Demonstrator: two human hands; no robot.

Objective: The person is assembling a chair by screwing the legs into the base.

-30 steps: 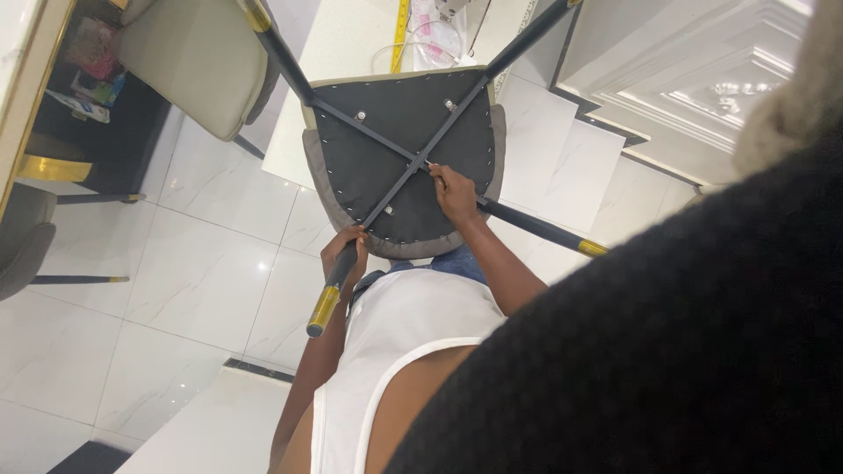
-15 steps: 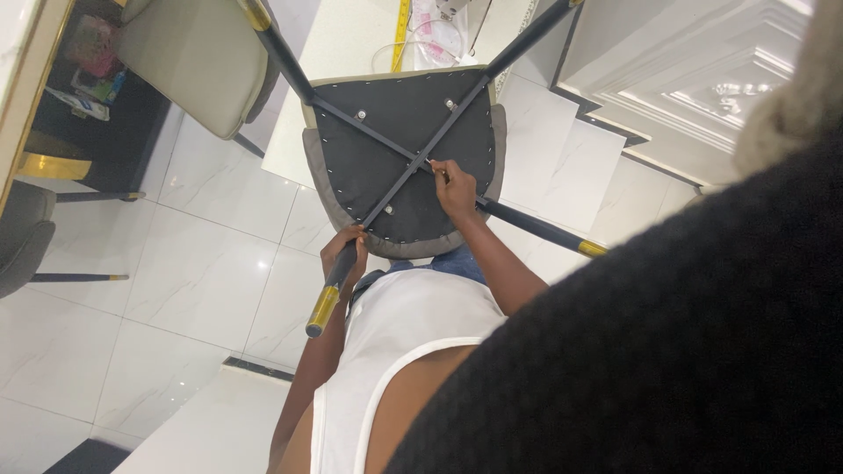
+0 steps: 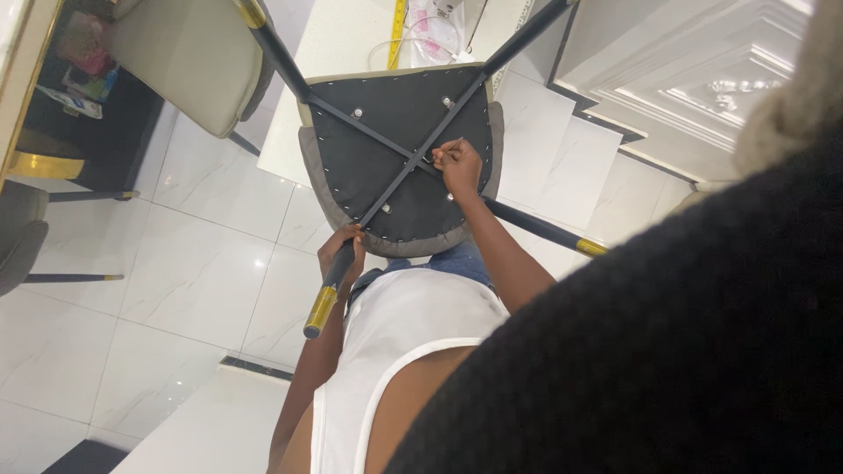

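Taking the upturned chair [image 3: 395,167] as the landmark, its dark underside faces the camera just above the person's lap, with black crossed braces running to four legs. Far left of it, a gold-edged table [image 3: 26,79] is cut off by the frame, and the clutter in the shadow beneath it is too dim to name. Nearer, upper left of the chair, stands a second, pale grey chair [image 3: 189,61], only partly in view. At the chair's lower left, the left hand [image 3: 341,254] is wrapped closed around one black leg with a gold tip [image 3: 321,305], which points down toward the white tiled floor [image 3: 202,272]. Right of the brace crossing, the right hand [image 3: 458,165] rests against the underside, fingers pinched on something thin; whether it is a tool or a fastener cannot be made out. Above the chair, a yellow measuring tape [image 3: 397,31] lies on a white surface. The right side is blocked by a dark, blurred textured mass [image 3: 685,351].
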